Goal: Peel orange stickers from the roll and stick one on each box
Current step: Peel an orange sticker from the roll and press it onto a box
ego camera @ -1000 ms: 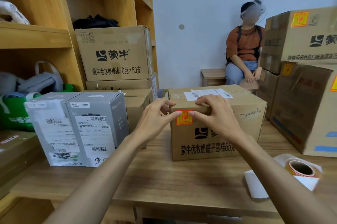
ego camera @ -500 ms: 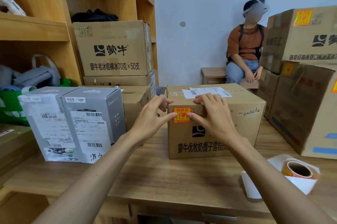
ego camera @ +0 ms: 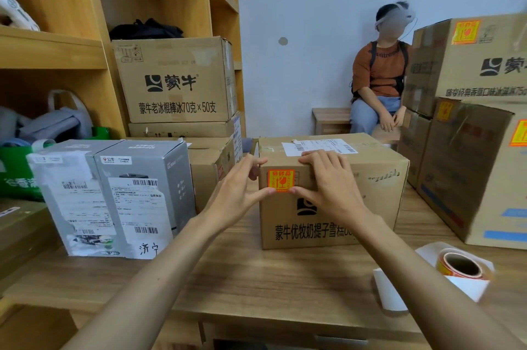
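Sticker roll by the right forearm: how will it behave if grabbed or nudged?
Sticker roll: hollow core and thin winding, so probably light. It is round, so it may roll if nudged. Its loose white backing strip looks floppy and would likely trail.

Wooden table (ego camera: 256, 278) bears a cardboard box (ego camera: 379, 198), grey boxes (ego camera: 128, 193), cartons (ego camera: 479, 173) — and sticker roll (ego camera: 459, 264).

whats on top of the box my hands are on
A white shipping label lies on the box top. Fingers of the right hand rest over its near edge, hiding that part; fingertips of the left hand touch the left corner.
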The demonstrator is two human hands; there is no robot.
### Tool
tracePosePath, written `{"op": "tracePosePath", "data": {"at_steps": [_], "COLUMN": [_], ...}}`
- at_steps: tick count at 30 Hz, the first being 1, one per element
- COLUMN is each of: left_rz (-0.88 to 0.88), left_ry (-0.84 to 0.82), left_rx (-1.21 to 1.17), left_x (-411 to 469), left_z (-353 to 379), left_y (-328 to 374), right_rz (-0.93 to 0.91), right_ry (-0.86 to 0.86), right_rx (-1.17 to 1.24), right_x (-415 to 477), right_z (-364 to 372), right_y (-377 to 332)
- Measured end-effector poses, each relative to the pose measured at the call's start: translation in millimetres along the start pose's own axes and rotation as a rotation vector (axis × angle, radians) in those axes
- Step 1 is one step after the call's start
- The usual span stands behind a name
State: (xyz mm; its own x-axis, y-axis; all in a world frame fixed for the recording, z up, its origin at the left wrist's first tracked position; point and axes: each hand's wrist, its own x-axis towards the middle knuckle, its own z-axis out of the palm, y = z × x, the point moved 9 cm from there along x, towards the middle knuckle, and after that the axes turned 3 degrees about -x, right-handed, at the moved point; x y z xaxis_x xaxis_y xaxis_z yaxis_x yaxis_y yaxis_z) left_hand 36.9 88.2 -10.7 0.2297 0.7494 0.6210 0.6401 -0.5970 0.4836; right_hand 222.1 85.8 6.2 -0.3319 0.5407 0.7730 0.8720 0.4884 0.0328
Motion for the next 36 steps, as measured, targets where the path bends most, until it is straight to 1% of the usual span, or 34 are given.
{"op": "tracePosePath", "data": {"at_steps": [2, 4, 7, 9, 10, 12, 14, 16, 18, 21, 23, 26, 29, 33, 36], "left_rz": [-0.002, 0.013, 0.093, 0.146, 0.158, 0.135, 0.061, -0.031, -0.119, -0.218, -0.244, -0.248, -0.193, -0.128, -0.071], "left_ry": [-0.004, -0.015, -0.041, -0.072, -0.092, -0.126, -0.105, -0.044, -0.033, -0.127, -0.197, -0.26, -0.234, -0.202, -0.167], "left_rx": [0.035, 0.075, 0.136, 0.164, 0.163, 0.131, 0.066, 0.037, 0.059, 0.077, 0.083, 0.128, 0.154, 0.098, 0.035], "left_x": [0.3, -1.1, -7.3, -9.8, -8.9, -2.9, 9.1, 23.1, 35.4, 46.8, 49.9, 49.7, 48.0, 34.0, 19.7], "left_z": [-0.8, -0.9, 3.4, 8.3, 10.1, 10.1, 3.2, -5.6, -8.4, 0.3, 6.9, 12.9, 9.6, 3.4, -0.6], "left_y": [2.6, 9.9, 33.0, 52.3, 59.4, 63.8, 52.5, 29.8, 4.8, -18.9, -21.7, -19.0, -15.0, -11.0, 0.1], "right_rz": [0.011, 0.053, 0.163, 0.214, 0.219, 0.17, 0.11, 0.1, 0.092, 0.106, 0.113, 0.105, 0.076, 0.061, 0.086], "right_ry": [-0.029, -0.065, -0.082, -0.112, -0.136, -0.149, -0.095, -0.041, -0.048, -0.083, -0.029, 0.039, 0.039, -0.005, 0.0], "right_rx": [0.045, 0.146, 0.331, 0.372, 0.345, 0.2, 0.081, 0.057, 0.007, -0.061, -0.105, -0.127, -0.112, 0.037, 0.116], "right_x": [1.5, 3.5, 3.9, 1.8, 0.1, -0.8, -0.4, -0.2, 1.1, 0.5, -2.2, -7.3, -11.6, -26.1, -41.2], "right_z": [-1.0, -4.2, -14.3, -23.3, -27.6, -37.6, -48.8, -55.6, -51.7, -36.0, -33.9, -38.0, -46.1, -56.8, -63.7], "right_y": [3.4, 9.2, 23.5, 33.3, 36.5, 36.3, 26.3, 10.7, -10.2, -29.0, -31.7, -28.8, -20.4, 9.1, 42.4]}}
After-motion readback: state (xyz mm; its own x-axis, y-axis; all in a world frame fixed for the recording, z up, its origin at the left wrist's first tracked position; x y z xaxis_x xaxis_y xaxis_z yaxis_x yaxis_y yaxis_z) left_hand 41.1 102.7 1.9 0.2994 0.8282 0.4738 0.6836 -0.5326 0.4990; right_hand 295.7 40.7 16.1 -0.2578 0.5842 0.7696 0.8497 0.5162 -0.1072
